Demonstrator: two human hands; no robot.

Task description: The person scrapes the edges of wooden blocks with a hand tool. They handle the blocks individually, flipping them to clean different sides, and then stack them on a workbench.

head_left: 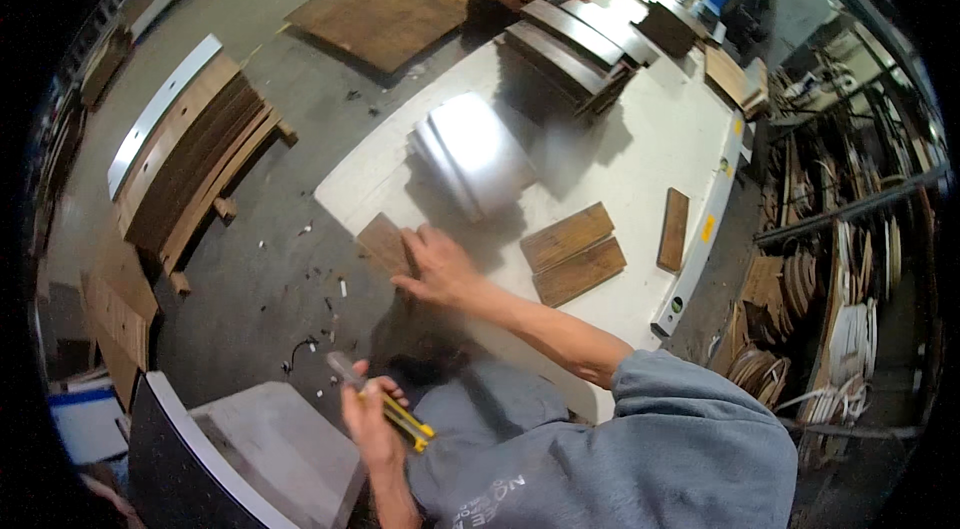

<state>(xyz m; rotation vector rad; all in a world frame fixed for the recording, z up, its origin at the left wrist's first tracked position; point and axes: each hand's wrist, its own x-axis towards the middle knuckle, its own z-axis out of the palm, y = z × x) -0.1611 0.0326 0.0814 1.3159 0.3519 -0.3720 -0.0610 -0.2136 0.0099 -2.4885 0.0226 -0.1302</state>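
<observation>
White table (390,169), grey floor (270,269), brown boards (566,237)

White table (650,164), two brown boards (567,237) side by side, narrower board (674,230), long level (709,228) along right edge, shiny stacks (470,144).

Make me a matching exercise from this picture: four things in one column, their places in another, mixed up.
Things
1. Yellow hand tool
2. Spirit level
3. Right hand
4. Pair of small wooden planks

Places
A. Along the right edge of the white table
B. Side by side on the tabletop
C. In the person's left hand
D. Touching a small wooden board at the table's left edge

Pairs: 1-C; 2-A; 3-D; 4-B
</observation>
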